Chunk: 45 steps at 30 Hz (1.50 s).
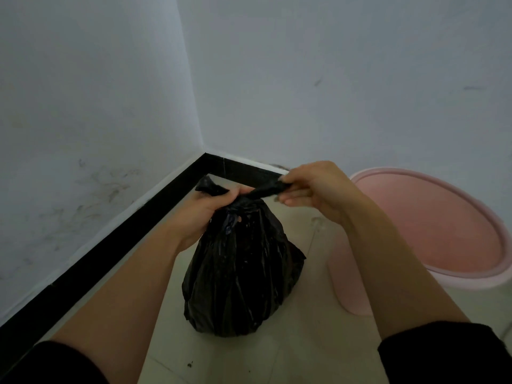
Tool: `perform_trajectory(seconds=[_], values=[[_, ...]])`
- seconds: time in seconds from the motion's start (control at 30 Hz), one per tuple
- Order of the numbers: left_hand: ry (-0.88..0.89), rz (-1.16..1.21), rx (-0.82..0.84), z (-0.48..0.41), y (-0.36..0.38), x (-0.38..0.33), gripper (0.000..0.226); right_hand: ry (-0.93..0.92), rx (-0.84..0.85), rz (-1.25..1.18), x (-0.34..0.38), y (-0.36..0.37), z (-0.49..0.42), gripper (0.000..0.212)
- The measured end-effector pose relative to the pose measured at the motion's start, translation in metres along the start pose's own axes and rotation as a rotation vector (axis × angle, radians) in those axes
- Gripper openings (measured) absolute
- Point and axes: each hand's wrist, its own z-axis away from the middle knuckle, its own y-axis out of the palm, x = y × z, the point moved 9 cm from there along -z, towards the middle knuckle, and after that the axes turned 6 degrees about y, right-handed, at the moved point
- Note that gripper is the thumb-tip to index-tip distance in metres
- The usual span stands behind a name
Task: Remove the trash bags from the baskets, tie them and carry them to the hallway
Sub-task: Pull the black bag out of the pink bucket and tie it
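Note:
A full black trash bag (pixel 243 273) stands on the pale tiled floor in a room corner, its top gathered into a neck. My left hand (pixel 206 214) grips one twisted end of the bag's top at the neck, and that end sticks up past my fingers. My right hand (pixel 310 187) pinches the other twisted end and holds it stretched out to the right. A pink plastic basket (pixel 432 225) stands just right of the bag, with no bag inside it.
White walls meet in the corner behind the bag, with a black baseboard (pixel 110 245) along the floor. The basket stands close to my right forearm. A few dark crumbs (pixel 189 364) lie on the tiles near me.

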Motion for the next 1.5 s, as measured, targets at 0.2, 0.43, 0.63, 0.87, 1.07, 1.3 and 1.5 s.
perform_trajectory(seconds=[0.2, 0.43, 0.63, 0.87, 1.07, 1.3, 1.5], values=[[0.047, 0.08, -0.053, 0.0, -0.004, -0.004, 0.021, 0.262, 0.301, 0.502, -0.058, 0.037, 0.002, 0.016], [-0.027, -0.103, -0.133, -0.001, -0.017, 0.0, 0.027, 0.069, 0.166, 0.811, -0.05, 0.043, -0.013, 0.023], [0.014, -0.311, -0.07, 0.003, -0.01, -0.014, 0.027, -0.206, 0.136, 0.744, -0.038, 0.054, -0.019, 0.069], [0.04, -0.511, -0.144, 0.007, -0.027, -0.017, 0.039, -0.302, 0.076, 0.626, -0.043, 0.059, -0.025, 0.018], [-0.005, -0.778, -0.169, 0.006, -0.031, -0.007, 0.009, -0.366, 0.04, 0.588, -0.037, 0.066, -0.018, 0.02], [0.003, -0.283, -0.439, 0.012, -0.05, -0.001, 0.02, -0.208, 0.081, 0.542, -0.049, 0.064, -0.025, 0.026], [-0.03, 0.004, -0.496, 0.016, -0.052, 0.006, 0.024, -0.061, 0.185, 0.506, -0.061, 0.065, -0.023, 0.018]])
